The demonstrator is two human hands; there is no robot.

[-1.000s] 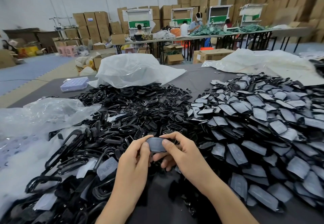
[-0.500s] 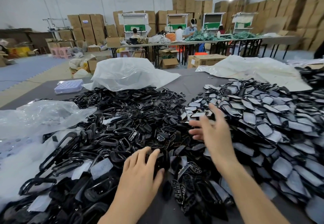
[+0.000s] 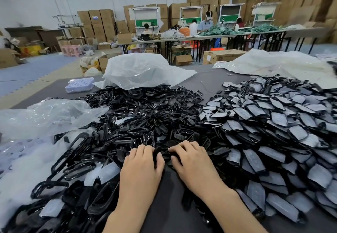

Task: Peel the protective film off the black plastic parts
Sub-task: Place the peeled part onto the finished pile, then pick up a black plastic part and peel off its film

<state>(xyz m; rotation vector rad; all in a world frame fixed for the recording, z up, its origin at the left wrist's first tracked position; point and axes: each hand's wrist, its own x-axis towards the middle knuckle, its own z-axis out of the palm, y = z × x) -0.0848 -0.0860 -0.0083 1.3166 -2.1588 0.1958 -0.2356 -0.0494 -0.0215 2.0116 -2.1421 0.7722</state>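
Head view, one lot. Dark-covered table (image 3: 209, 81) fills the lower frame. Centre: heap of bare black plastic parts (image 3: 145, 116), glossy rings and frames. Right half: heap of black parts with grey protective film (image 3: 273, 132) still on, lying overlapped like scales. Lower left: larger black loops (image 3: 73, 161) with loose pieces of film (image 3: 109, 172) among them. Lower centre, at the near edge of the bare heap: left hand (image 3: 144, 163) and right hand (image 3: 193, 161), backs up, close together. The fingers of both are curled down with thumbs turned inward onto a dark part (image 3: 164, 152) between them; whether they actually grip it cannot be told. Left edge: crumpled clear bag (image 3: 45, 116). Upper centre: white plastic bag (image 3: 142, 72); beside it, to the left, a lilac tray (image 3: 80, 85). Upper right: a plastic sheet (image 3: 273, 63). Background: stacked cardboard boxes (image 3: 96, 23) and people at long tables (image 3: 228, 36).
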